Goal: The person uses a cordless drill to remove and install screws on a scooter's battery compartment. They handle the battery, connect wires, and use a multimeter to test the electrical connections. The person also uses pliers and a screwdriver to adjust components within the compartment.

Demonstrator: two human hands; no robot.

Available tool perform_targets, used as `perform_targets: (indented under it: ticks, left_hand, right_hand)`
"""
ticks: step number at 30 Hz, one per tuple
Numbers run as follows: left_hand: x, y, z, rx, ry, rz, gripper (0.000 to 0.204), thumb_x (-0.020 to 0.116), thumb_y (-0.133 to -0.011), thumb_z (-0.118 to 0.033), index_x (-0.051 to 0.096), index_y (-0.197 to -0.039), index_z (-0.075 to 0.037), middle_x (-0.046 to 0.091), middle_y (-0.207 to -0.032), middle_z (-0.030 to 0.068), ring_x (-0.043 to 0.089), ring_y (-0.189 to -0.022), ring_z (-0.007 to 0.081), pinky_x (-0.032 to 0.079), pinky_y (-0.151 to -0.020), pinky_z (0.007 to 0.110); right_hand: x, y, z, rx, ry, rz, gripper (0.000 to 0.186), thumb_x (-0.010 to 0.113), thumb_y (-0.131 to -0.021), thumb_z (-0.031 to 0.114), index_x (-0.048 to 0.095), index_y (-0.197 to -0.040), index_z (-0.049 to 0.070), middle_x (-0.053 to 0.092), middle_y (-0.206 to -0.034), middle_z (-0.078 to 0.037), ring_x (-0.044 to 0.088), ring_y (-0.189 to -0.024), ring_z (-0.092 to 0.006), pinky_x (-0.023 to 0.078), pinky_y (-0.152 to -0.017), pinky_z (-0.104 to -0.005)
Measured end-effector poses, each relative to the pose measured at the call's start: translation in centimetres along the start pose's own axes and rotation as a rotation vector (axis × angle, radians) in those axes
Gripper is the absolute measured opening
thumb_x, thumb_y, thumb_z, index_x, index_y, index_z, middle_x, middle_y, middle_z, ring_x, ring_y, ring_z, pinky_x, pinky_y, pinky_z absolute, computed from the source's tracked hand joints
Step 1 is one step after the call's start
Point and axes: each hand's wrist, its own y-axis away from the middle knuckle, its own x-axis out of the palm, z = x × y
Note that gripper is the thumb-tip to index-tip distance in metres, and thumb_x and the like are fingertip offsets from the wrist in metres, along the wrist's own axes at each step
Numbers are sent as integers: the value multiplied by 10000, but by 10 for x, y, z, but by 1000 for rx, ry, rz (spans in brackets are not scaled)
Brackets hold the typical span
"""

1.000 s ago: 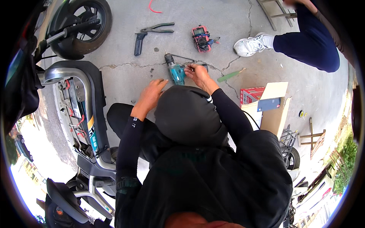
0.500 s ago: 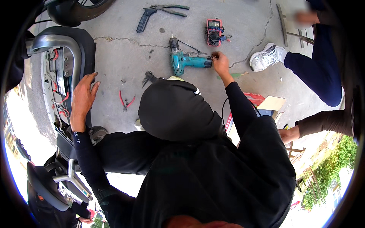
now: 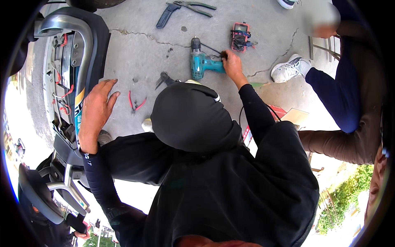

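Observation:
My left hand (image 3: 98,109) is open, fingers stretched out beside the scooter's metal frame (image 3: 88,41); whether it touches it is unclear. My right hand (image 3: 232,68) has its fingers closed on the battery end of a teal cordless drill (image 3: 199,66), which lies on the concrete with a bit pointing away from me. A thin black bar lies along the drill. Red-handled pliers (image 3: 140,105) and a dark metal tool (image 3: 164,78) lie between my hands. A pink meter with leads (image 3: 240,35) is beyond my right hand.
Large pliers (image 3: 195,8) and a black-handled tool (image 3: 162,18) lie at the top. A person in navy trousers (image 3: 337,103), with a white shoe (image 3: 284,72) and brown-clad limbs, is close on the right. An opened cardboard box (image 3: 292,115) is partly hidden behind my right arm.
My left hand has moved left from the middle to beside the scooter. My right hand has shifted to the drill's battery end. The view has shifted, and brown-clad limbs have appeared at the right.

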Motion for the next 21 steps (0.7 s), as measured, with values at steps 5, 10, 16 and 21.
perform_targets:
  ticks: [5,10,16,21]
  left_hand:
    - [10,-28,2,138,-25,42,343,706,-917,-139,653,-1237,-28,676,-1154,166,649,-1040,393,527,-870,453]
    - [42,-66,-3,362,33,-139,338,702,-906,-135,657,-1225,-30,670,-1076,170,641,-1048,376,523,-869,458]
    - [90,-95,24,394,47,268,373,735,-890,-186,664,-1217,-22,693,-1097,200,649,-1067,400,521,-891,474]
    - [94,-120,10,461,34,126,371,718,-912,-211,670,-1224,-16,703,-1139,219,649,-1097,411,514,-932,480]
  right_hand:
    - [-6,19,1,122,-56,-258,255,657,-851,-4,674,-1105,-9,710,-1091,-222,689,-989,-415,541,-886,-485]
    - [-35,72,40,171,-66,-254,295,703,-850,30,661,-1141,9,715,-1021,-178,714,-909,-341,574,-833,-408]
    - [-80,147,87,172,124,-230,276,704,-844,36,669,-1118,52,655,-933,-142,662,-869,-332,537,-775,-440]
    - [-115,184,131,243,137,-274,260,705,-881,80,658,-1133,42,663,-959,-137,666,-883,-324,531,-765,-442]
